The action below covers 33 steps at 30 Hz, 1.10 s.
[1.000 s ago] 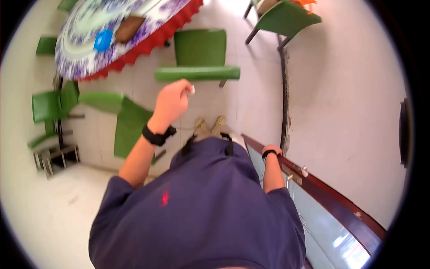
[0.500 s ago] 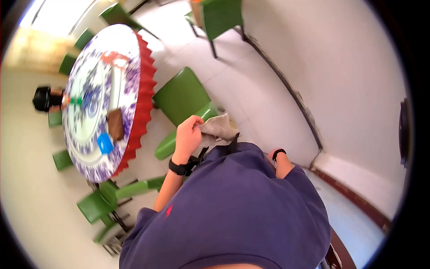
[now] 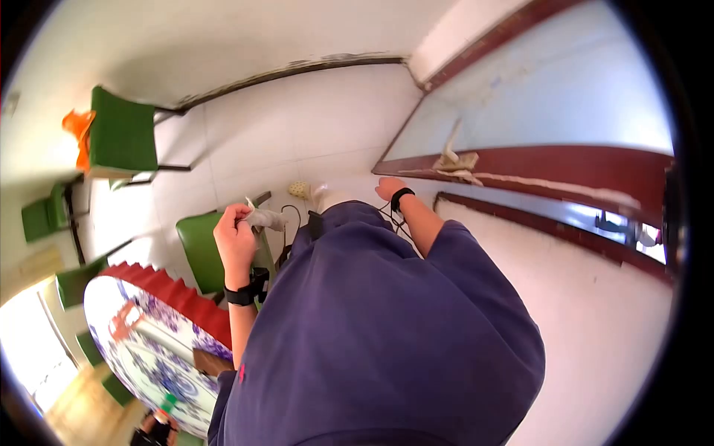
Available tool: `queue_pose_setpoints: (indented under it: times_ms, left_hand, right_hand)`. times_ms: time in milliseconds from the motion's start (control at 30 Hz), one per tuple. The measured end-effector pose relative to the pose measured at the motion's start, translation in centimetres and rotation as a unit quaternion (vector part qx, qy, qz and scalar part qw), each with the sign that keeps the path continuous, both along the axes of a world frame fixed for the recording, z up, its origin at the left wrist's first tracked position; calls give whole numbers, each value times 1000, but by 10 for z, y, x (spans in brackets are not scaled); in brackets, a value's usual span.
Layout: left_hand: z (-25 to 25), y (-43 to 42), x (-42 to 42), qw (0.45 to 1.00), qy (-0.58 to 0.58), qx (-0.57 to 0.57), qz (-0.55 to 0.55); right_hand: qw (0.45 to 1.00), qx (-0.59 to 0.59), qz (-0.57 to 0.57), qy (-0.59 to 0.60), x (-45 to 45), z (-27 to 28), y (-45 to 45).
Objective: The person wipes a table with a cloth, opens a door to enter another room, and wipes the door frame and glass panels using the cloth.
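My left hand (image 3: 235,239), with a black band on its wrist, is closed on a greyish cloth (image 3: 266,218). The cloth hangs bunched from my fingertips, beside a green chair (image 3: 201,251). My right hand (image 3: 388,188) is held out low on the other side of my body, near the foot of the door (image 3: 550,97). It also wears a black wristband, and a dark cable (image 3: 393,219) loops below it. The right fingers are too small and turned away to show what they do. One patterned shoe (image 3: 299,189) shows on the floor.
A round table (image 3: 141,360) with a floral top and red skirt stands at lower left. Green chairs surround it. Another green chair (image 3: 123,130) with an orange item (image 3: 76,134) stands by the wall. The door has a handle (image 3: 452,152). A person (image 3: 152,431) is at the table.
My view has swung right, bringing the door into sight and shifting the table to lower left. My right hand has come out from beside my body. The cloth stays in my left hand.
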<state>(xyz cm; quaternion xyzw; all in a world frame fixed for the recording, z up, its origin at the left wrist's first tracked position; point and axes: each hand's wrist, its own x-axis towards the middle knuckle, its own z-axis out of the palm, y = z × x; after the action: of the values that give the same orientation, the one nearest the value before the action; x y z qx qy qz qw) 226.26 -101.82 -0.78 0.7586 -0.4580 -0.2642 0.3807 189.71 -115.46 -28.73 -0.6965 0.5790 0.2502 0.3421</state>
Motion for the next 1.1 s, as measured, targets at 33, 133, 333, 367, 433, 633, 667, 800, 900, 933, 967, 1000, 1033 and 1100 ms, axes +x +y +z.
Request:
queue_pose_setpoints:
  times_ms: [33, 133, 333, 367, 433, 633, 667, 800, 900, 933, 967, 1000, 1033, 1100]
  left_hand:
    - [-5, -5, -3, 1000, 3, 0, -22]
    - [-22, -17, -20, 996, -6, 7, -92]
    - [-23, -36, -75, 978, 39, 8, -206]
    - [-21, -38, -85, 976, 34, 8, -217]
    - [-18, -44, -104, 963, 55, 11, -265]
    - [-11, -72, -127, 941, 35, 30, -335]
    - [-11, -78, -128, 941, 26, 31, -336]
    - [0, -98, -139, 933, -18, 29, -357]
    - [14, -103, -154, 930, -15, 43, -366]
    - [12, -104, -156, 930, -11, 35, -367]
    - [11, -103, -158, 932, -12, 37, -360]
    - [10, -102, -159, 932, 2, 40, -361]
    - [10, -106, -160, 931, 16, 38, -362]
    - [10, -111, -160, 932, 16, 31, -361]
  right_hand:
    - [1000, -8, -19, -9, -11, 2, 15]
    - [995, 4, -90, -52, -55, 5, 56]
    - [916, -115, -290, -252, -86, 56, 99]
    - [882, -116, -330, -317, -84, 62, 99]
    - [871, -144, -332, -333, -75, 86, 89]
    - [890, -218, -249, -314, -51, 117, 63]
    - [892, -224, -220, -324, -47, 119, 57]
    - [890, -188, -218, -353, -31, 123, 38]
    - [888, -202, -207, -358, -27, 121, 21]
    - [893, -208, -207, -342, -26, 119, 16]
    - [899, -211, -204, -326, -23, 118, 15]
    - [900, -209, -196, -328, -21, 115, 16]
    - [914, -192, -159, -319, -24, 113, 12]
    - [929, -176, -111, -306, -29, 122, 4]
